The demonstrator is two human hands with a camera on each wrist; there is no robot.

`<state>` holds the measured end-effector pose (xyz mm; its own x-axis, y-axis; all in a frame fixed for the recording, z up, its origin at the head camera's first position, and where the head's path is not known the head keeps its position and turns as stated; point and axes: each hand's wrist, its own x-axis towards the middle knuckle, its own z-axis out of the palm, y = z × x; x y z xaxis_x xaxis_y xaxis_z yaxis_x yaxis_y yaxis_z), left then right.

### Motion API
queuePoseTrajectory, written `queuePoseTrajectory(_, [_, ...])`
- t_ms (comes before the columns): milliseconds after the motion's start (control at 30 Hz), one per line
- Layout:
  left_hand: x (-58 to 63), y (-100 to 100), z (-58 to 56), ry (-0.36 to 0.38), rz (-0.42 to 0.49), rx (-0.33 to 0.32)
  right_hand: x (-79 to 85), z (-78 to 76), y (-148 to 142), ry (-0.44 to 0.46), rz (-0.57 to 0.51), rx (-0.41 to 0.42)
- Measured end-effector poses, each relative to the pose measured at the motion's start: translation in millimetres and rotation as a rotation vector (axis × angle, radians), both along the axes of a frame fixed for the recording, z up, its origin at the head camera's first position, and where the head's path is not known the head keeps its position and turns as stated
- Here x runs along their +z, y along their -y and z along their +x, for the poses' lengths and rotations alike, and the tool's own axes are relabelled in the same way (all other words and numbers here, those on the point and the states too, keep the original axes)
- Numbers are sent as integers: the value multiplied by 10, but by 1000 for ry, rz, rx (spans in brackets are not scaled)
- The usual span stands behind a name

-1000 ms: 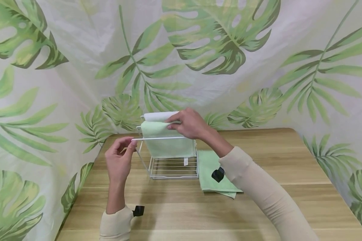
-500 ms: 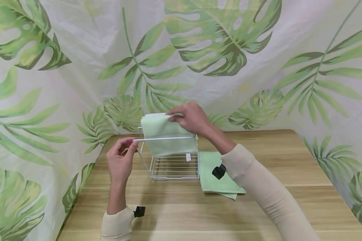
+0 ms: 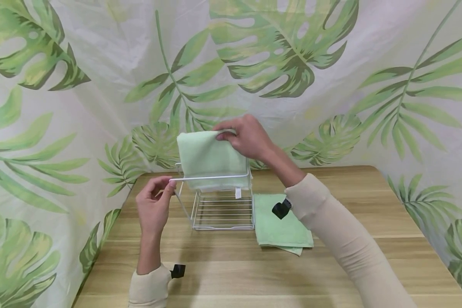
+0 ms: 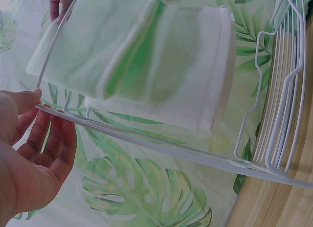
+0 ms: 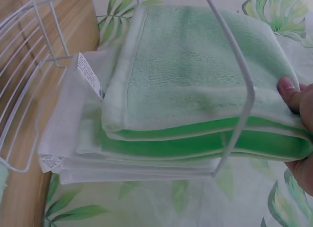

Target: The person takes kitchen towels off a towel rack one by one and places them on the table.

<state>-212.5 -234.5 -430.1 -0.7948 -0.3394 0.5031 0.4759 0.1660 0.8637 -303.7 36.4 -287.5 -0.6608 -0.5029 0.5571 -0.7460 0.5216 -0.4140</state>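
A white wire rack (image 3: 209, 177) stands on the table, and my left hand (image 3: 154, 207) pinches the left end of its front top bar between thumb and fingers. My right hand (image 3: 250, 139) pinches the top fold of a light green towel (image 3: 211, 156), which hangs folded double behind that bar. In the right wrist view the towel's two green layers (image 5: 195, 70) sag apart. Behind it a white towel (image 4: 200, 65) hangs in the rack, mostly hidden in the head view. A white label (image 3: 238, 193) shows below the green towel's lower edge.
Another green towel (image 3: 282, 233) lies folded flat on the wooden table (image 3: 231, 273), against the rack's right side. The rack has a wire bottom shelf (image 3: 223, 211). A leaf-print cloth (image 3: 262, 107) hangs behind the table.
My right hand has risen, lifting the green towel's top fold. The towel now covers the white towel in the head view, and its lower edge is higher. My left hand stays on the bar.
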Motion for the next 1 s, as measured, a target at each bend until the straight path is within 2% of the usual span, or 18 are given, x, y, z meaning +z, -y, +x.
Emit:
queuePoseTrajectory(700, [-14, 12, 9, -4, 2, 0, 399, 24, -174, -46, -231, -13])
queuePoseTrajectory(1000, [-7, 6, 4, -8, 4, -4, 490, 37, -314, -39, -281, -38])
